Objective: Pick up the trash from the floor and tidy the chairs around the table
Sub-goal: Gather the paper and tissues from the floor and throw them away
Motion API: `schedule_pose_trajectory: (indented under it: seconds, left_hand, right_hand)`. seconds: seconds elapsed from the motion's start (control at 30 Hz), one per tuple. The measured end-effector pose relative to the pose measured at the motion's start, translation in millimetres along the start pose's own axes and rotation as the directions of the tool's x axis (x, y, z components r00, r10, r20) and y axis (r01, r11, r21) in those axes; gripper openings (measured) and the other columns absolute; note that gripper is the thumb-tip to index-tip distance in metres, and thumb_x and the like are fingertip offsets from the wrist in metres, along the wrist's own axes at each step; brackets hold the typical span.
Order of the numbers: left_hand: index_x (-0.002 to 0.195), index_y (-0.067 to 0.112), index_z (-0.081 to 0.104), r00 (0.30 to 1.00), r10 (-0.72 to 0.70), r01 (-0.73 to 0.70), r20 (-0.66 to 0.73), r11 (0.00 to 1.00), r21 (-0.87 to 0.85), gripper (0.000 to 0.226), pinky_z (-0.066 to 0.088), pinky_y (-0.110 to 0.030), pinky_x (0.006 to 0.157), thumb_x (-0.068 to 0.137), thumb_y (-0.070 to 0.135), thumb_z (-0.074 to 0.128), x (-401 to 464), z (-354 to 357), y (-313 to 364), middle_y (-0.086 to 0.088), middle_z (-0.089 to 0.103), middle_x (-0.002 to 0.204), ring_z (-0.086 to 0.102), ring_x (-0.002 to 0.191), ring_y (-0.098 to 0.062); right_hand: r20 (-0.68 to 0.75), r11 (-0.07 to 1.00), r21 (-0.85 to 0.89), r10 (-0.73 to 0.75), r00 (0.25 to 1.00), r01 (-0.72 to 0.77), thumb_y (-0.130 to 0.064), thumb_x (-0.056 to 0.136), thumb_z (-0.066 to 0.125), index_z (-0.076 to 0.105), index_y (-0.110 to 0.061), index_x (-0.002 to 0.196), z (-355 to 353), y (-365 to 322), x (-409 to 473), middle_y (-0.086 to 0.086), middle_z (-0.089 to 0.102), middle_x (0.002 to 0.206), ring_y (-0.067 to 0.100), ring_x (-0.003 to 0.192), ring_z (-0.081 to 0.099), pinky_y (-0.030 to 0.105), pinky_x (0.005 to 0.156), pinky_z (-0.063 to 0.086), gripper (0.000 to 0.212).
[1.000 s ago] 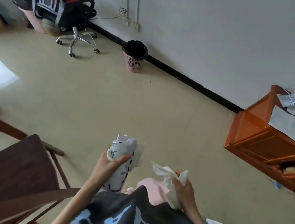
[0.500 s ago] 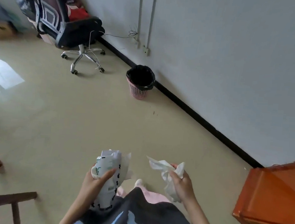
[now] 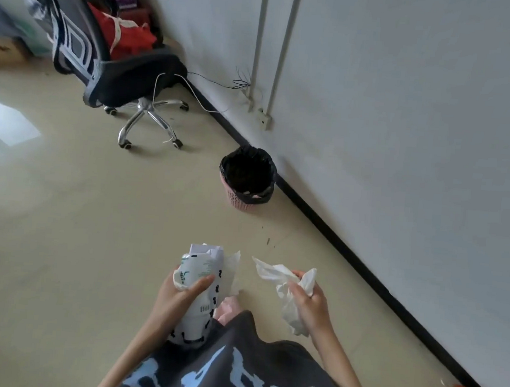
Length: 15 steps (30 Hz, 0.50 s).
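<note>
Your left hand (image 3: 178,294) grips a bundle of printed paper trash (image 3: 200,286), fingers curled round it; your right hand (image 3: 309,304) pinches a crumpled white tissue (image 3: 283,284). Both are held well short of the black-lined pink wastebasket (image 3: 247,177), which stands against the wall.

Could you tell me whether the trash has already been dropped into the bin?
No, the left hand grips printed wrappers and the right hand crumpled tissue, short of the bin.

The bin (image 3: 246,179) stands on the floor (image 3: 62,224) against the wall (image 3: 406,113), ahead of both hands. The office chair (image 3: 117,69) sits farther back, left of the bin.
</note>
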<state>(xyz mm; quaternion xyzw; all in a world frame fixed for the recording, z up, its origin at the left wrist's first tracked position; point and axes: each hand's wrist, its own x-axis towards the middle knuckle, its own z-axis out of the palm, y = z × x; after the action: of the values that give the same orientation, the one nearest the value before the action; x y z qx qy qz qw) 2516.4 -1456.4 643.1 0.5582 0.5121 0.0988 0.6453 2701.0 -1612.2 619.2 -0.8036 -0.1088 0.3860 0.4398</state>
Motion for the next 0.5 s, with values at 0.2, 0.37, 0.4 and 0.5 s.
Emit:
schedule_pose_trajectory:
  seconds: [0.2, 0.37, 0.4, 0.5]
  left_hand:
    - [0.101, 0.015, 0.058, 0.998, 0.054, -0.056, 0.030, 0.995, 0.086, 0.074, 0.055, -0.040, 0.068, 0.045, 0.062, 0.062, 107, 19, 90, -0.007, 0.069, 0.088, 0.066, 0.077, -0.025]
    - [0.106, 0.019, 0.055, 0.997, 0.049, -0.055, 0.055, 0.992, 0.114, 0.074, 0.051, -0.032, 0.064, 0.047, 0.063, 0.062, 188, 40, 131, -0.003, 0.068, 0.092, 0.065, 0.079, -0.020]
    - [0.107, 0.020, 0.054, 0.998, 0.039, -0.044, 0.050, 0.992, 0.117, 0.074, 0.051, -0.031, 0.064, 0.047, 0.063, 0.062, 210, 46, 137, -0.002, 0.068, 0.092, 0.065, 0.079, -0.020]
    - [0.106, 0.021, 0.053, 0.999, 0.023, -0.028, 0.039, 0.993, 0.111, 0.072, 0.052, -0.033, 0.065, 0.048, 0.062, 0.063, 260, 60, 153, -0.001, 0.067, 0.092, 0.065, 0.080, -0.020]
  right_hand:
    - [-0.041, 0.999, 0.000, 0.054, 0.998, -0.054, -0.039, 0.086, 0.057, 0.057, -0.039, 0.088, -15, -45, 75, -0.009, 0.065, 0.093, 0.008, 0.086, 0.062, 0.021, 0.066, 0.049, 0.003]
    - [-0.010, 0.996, -0.015, 0.084, 0.996, -0.084, -0.056, 0.066, 0.054, 0.060, -0.037, 0.083, -20, -87, 150, -0.009, 0.067, 0.084, 0.010, 0.078, 0.064, 0.029, 0.068, 0.054, 0.025]
    - [0.004, 0.997, -0.011, 0.080, 0.997, -0.080, -0.052, 0.068, 0.054, 0.059, -0.038, 0.080, -21, -100, 173, -0.010, 0.066, 0.081, 0.010, 0.076, 0.063, 0.028, 0.066, 0.052, 0.020]
    - [0.054, 0.998, -0.028, 0.062, 0.997, -0.061, -0.044, 0.075, 0.054, 0.058, -0.039, 0.081, -19, -133, 231, -0.010, 0.065, 0.081, 0.016, 0.078, 0.062, 0.025, 0.064, 0.048, 0.008]
